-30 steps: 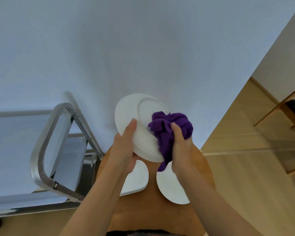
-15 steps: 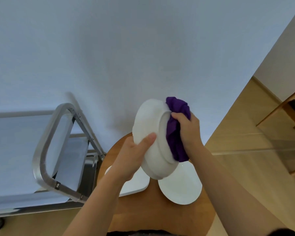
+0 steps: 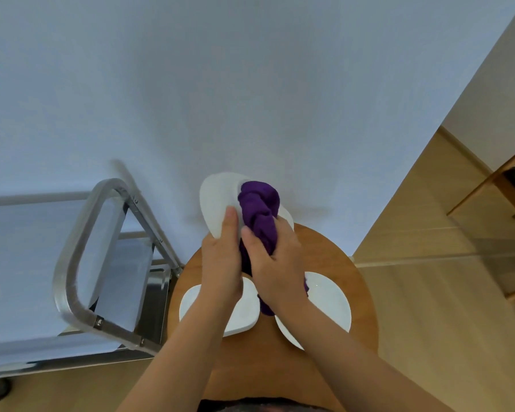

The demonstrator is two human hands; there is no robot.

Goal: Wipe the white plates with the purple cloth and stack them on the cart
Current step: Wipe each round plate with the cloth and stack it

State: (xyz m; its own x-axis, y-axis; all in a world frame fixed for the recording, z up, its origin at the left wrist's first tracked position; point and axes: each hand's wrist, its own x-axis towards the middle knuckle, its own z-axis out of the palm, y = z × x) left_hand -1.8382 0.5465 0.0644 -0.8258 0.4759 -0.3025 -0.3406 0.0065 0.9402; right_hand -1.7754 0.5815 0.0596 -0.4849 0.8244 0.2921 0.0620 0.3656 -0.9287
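Gripped in the left hand (image 3: 220,263) was a white plate (image 3: 217,200), held up above the round wooden table (image 3: 360,281) with its rim tilted away from the camera; the thumb lay straight along the near face of the plate, tip pointing up, and the other fingers were hidden behind it, so how tightly they curled could not be told. Right hand (image 3: 275,263) was closed around a bunched purple cloth (image 3: 259,212), fingers and thumb wrapped over the wad and pressing it against the held plate, just beside the left thumb. Cloth bulged out above the fist over the plate's face, and a tail of it hung below the hand, ending between the two plates on the table. Those two lay flat on the tabletop, both partly covered by the forearms: a left plate (image 3: 244,310) under the left wrist, a right plate (image 3: 330,301) under the right forearm, close together but apart. Metal cart (image 3: 81,251) stood just left of the table, its tubular handle loop nearest the camera and a pale shelf surface inside the frame. Plain white wall filled the upper view. Wooden floor ran to the right, with part of a wooden chair (image 3: 506,185) at the right edge.
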